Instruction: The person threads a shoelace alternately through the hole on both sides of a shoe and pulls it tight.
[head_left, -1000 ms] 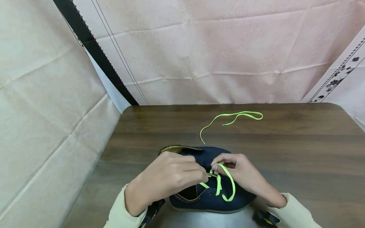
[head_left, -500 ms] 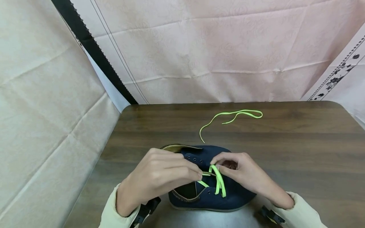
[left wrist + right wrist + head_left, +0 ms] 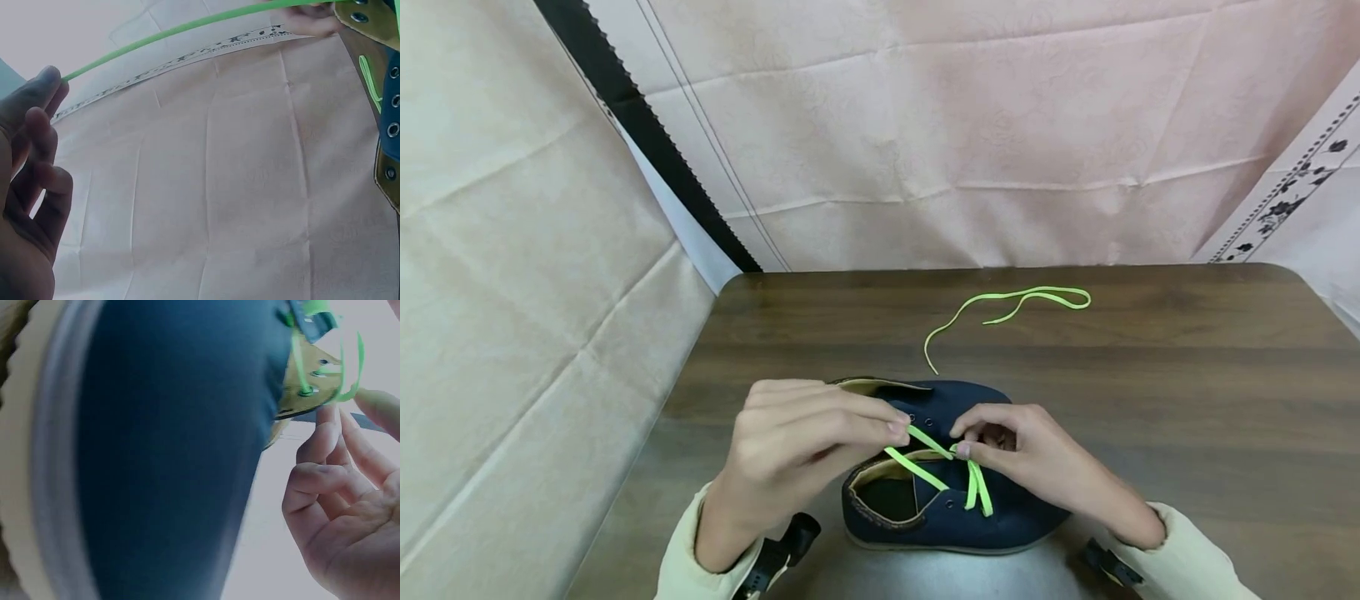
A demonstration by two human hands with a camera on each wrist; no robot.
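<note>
A navy shoe (image 3: 940, 529) with a tan lining lies on the table, its opening towards the left. My left hand (image 3: 805, 450) pinches a neon green shoelace (image 3: 928, 477), drawn taut from the shoe in the left wrist view. Thumb and fingertips of my right hand (image 3: 1037, 454) hold the edge of the shoe's eyelet flap (image 3: 312, 387), close to the lace. Between that hand and the shoe's near side, two short strands run to the lower eyelets. Exactly how the right fingertips meet the lace is partly hidden.
Beyond the shoe, a second green lace (image 3: 973, 302) lies in a loose loop on the brown wooden table (image 3: 1187, 375). Pale cloth (image 3: 1000, 125) hangs behind the table and at its left side. Both wrists carry black straps with cameras.
The left hand has moved left and slightly up, drawing the lace out from the flap. The large lace loop near the right hand has shrunk. The right hand has barely moved.
</note>
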